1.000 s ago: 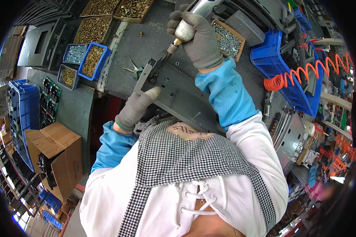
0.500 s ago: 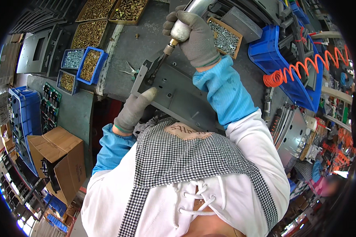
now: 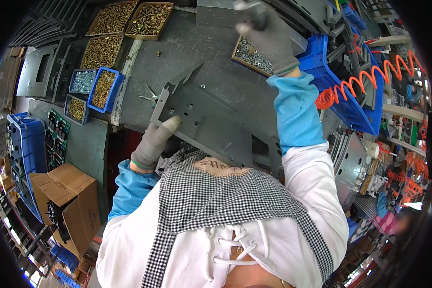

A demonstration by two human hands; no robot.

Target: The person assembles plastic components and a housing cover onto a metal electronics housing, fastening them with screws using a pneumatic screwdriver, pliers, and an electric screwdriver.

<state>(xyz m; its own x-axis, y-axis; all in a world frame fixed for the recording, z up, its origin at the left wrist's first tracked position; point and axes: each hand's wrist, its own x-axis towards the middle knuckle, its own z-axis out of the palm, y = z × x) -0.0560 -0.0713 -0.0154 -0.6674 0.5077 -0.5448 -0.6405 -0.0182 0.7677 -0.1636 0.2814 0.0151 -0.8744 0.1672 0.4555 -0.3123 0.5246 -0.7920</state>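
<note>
A grey sheet-metal panel (image 3: 216,120) with holes and bent tabs lies on the dark workbench (image 3: 197,48) in front of me. My left hand (image 3: 156,141), in a grey glove, presses its thumb on the panel's near left edge. My right hand (image 3: 269,41), also gloved, is raised at the top of the view, well above the panel. Its fingers are closed around the handle of a power screwdriver (image 3: 248,8), which is blurred and mostly hidden. Just under that hand sits a cardboard tray of silver screws (image 3: 247,53).
Trays of brass screws (image 3: 129,19) line the far edge, and small blue bins of screws (image 3: 101,89) stand at the left. A large blue bin (image 3: 336,91) and an orange coiled hose (image 3: 365,81) are at the right. A cardboard box (image 3: 67,197) and a blue crate (image 3: 26,153) sit lower left.
My right hand has lifted the screwdriver off the panel's far left corner and moved up and to the right. My left hand stays on the panel's edge.
</note>
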